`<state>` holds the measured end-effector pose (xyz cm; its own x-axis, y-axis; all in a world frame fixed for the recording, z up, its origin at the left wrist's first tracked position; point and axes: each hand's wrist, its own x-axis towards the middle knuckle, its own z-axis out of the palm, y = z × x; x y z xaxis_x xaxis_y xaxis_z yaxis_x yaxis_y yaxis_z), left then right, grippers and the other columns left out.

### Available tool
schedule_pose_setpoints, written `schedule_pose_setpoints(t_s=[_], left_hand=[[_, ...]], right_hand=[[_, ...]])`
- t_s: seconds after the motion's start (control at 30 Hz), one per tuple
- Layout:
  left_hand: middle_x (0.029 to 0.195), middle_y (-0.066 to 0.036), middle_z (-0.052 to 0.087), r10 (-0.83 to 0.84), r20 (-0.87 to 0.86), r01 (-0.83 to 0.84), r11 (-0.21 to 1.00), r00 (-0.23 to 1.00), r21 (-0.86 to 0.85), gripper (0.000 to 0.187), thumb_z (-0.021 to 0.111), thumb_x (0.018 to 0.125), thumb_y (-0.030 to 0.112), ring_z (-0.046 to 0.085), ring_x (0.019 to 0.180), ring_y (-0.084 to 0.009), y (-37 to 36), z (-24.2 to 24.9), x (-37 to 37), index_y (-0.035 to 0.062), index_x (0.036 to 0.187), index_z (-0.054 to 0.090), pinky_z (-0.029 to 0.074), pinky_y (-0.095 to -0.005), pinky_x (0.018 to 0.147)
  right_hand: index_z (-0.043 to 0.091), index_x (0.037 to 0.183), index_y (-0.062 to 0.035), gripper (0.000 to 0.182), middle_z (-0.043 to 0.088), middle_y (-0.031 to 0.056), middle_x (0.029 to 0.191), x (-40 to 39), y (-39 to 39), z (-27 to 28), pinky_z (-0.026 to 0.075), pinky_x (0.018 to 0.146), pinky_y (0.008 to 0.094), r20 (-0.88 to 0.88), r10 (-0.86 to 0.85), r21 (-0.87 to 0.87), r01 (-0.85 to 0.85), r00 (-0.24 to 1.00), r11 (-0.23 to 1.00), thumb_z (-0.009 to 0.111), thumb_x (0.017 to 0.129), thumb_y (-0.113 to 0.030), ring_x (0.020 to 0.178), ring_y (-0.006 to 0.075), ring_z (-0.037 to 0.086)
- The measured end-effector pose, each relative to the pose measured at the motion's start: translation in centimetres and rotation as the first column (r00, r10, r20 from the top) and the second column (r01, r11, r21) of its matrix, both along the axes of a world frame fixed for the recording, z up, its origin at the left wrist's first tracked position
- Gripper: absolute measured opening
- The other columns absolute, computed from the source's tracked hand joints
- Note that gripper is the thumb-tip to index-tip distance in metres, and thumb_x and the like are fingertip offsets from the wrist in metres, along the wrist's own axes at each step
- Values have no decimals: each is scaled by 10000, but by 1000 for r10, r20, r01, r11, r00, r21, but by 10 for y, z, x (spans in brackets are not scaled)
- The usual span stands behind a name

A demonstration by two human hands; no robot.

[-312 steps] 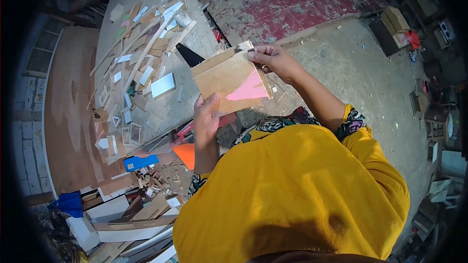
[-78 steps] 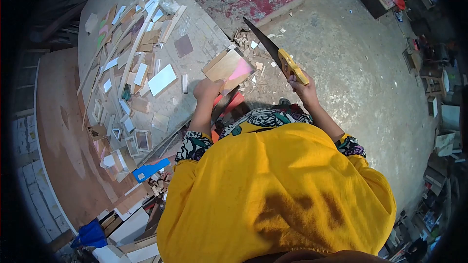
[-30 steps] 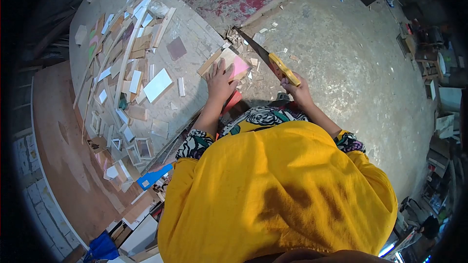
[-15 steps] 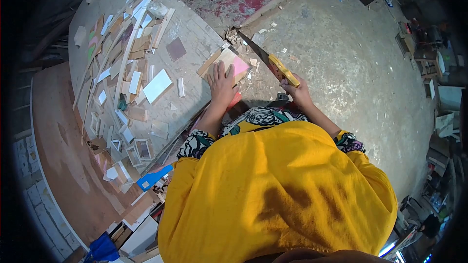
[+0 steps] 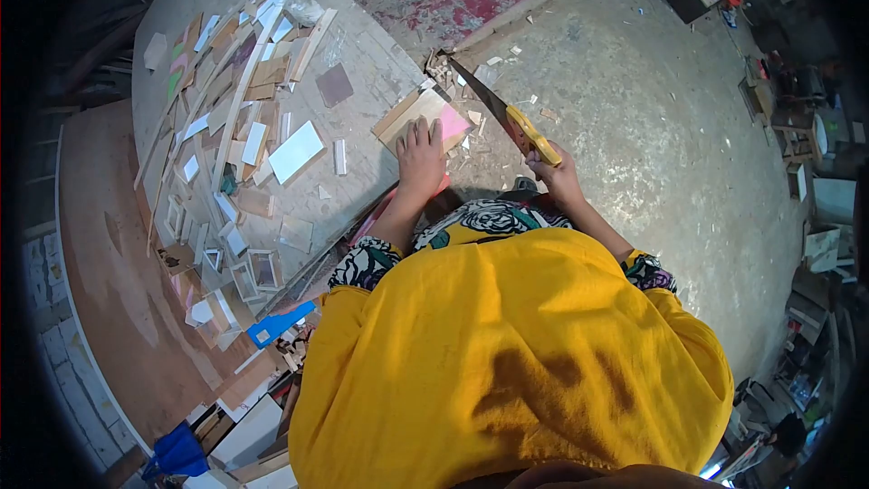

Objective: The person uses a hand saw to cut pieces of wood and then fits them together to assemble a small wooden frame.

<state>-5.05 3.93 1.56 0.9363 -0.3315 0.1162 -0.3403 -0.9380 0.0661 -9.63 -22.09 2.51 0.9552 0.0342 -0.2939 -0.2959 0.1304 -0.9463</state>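
Board (image 5: 421, 107): on table (image 5: 367, 63), right edge, under left hand (image 5: 422, 159).
Left hand: flat, fingers slightly parted.
Right hand (image 5: 556, 174): grips saw (image 5: 490, 100), right of board.
Step, judged: bracing; next calls for aligning blade.

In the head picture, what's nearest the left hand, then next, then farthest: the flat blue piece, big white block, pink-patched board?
1. Pink-patched board, right under the left hand.
2. Big white block, off to the left.
3. Flat blue piece, farthest, lower left.
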Motion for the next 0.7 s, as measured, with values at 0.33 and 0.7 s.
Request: schedule_pose_setpoints(t_s=[0.33, 0.7], left_hand=[[1297, -180, 382, 11, 32, -12, 999, 999, 39, 655, 660, 699, 198, 341, 1235, -379, 0, -6, 0, 54, 1285, 406, 329, -554, 942], [1217, -173, 456, 12, -57, -16, 997, 998, -77, 638, 695, 694, 377, 412, 1167, -367, 1, 8, 7, 92, 1225, 487, 382, -491, 856]], right_hand=[[535, 833, -47, 124, 564, 16, 793, 2, 1, 5, 410, 558, 216, 6, 2, 14, -2, 1000, 1000, 585, 733, 6, 670, 88, 506], [552, 889, -36, 169, 570, 12, 807, 4, -1, 1, 412, 565, 210, -9, 16, -8, -16, 1000, 1000, 587, 729, 6, 682, 83, 514]])
